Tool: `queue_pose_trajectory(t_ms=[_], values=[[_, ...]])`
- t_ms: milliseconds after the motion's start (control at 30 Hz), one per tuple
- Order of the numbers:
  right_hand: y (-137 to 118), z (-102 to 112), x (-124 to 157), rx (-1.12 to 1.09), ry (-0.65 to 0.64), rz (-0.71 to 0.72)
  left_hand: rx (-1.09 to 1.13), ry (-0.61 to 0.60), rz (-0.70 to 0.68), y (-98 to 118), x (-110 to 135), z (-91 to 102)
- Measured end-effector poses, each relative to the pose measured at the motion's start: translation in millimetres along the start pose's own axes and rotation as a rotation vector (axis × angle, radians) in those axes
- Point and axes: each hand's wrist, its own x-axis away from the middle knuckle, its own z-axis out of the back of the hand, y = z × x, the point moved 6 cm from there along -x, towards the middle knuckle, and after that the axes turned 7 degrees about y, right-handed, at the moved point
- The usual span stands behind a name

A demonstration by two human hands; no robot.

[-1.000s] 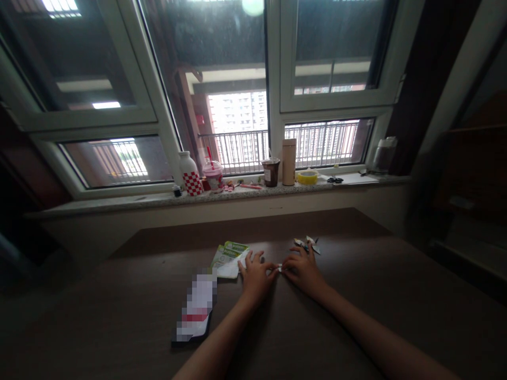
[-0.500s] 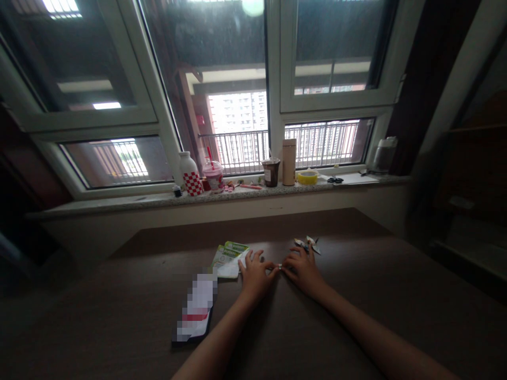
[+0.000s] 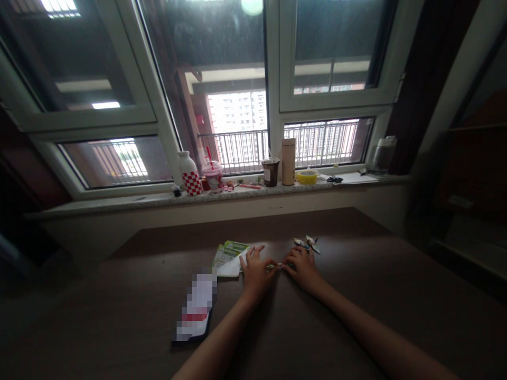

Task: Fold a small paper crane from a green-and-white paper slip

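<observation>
Over the middle of the brown table point(image 3: 134, 295), both hands meet at the fingertips. My left hand point(image 3: 257, 274) pinches one end of a small whitish-green piece of paper point(image 3: 280, 265), its other fingers raised beside green-and-white printed leaflets point(image 3: 227, 258). The opposite end sits in the closed fingers of my right hand point(image 3: 303, 268). Most of the paper is covered by the fingers. Just beyond the right hand lie small folded paper pieces point(image 3: 312, 244), whitish and dark with pointed corners.
A phone point(image 3: 198, 306), its screen blurred out, lies left of my left forearm. Along the windowsill stand a checkered bottle point(image 3: 191, 174), a pink drink cup point(image 3: 214, 177), a dark drink cup point(image 3: 270, 172), a tan box point(image 3: 289, 162), yellow tape point(image 3: 307, 177) and scissors point(image 3: 335, 179).
My fingers have shifted slightly around the paper, and a bit more green shows by the left fingertips. Both hands stay in nearly the same place.
</observation>
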Motion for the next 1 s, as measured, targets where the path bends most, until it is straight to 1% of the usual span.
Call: queue_pose_trajectory(t_ms=[233, 467, 600, 767, 900, 1000], values=[[3.9, -5.3, -2.5, 0.011, -0.007, -0.022, -0.043, -0.035, -0.018, 2.9, -1.7, -5.0], [6.7, -2.3, -1.7, 0.028, 0.039, -0.073, -0.039, -0.087, 0.052, 3.1, -3.3, -11.2], [5.0, -1.1, -1.6, 0.043, 0.038, -0.074, -0.024, -0.076, 0.081, 1.0, -2.7, -10.8], [4.2, -0.1, -1.7, 0.032, 0.056, -0.079, -0.012, -0.075, 0.065, 1.2, -2.5, -10.0], [5.0, 2.6, -0.9, 0.037, 0.088, -0.113, -0.024, -0.060, 0.072, -0.2, -4.2, -9.3], [5.5, 3.9, -0.5, 0.039, 0.083, -0.136, -0.031, -0.057, 0.080, -1.3, -5.2, -9.3]])
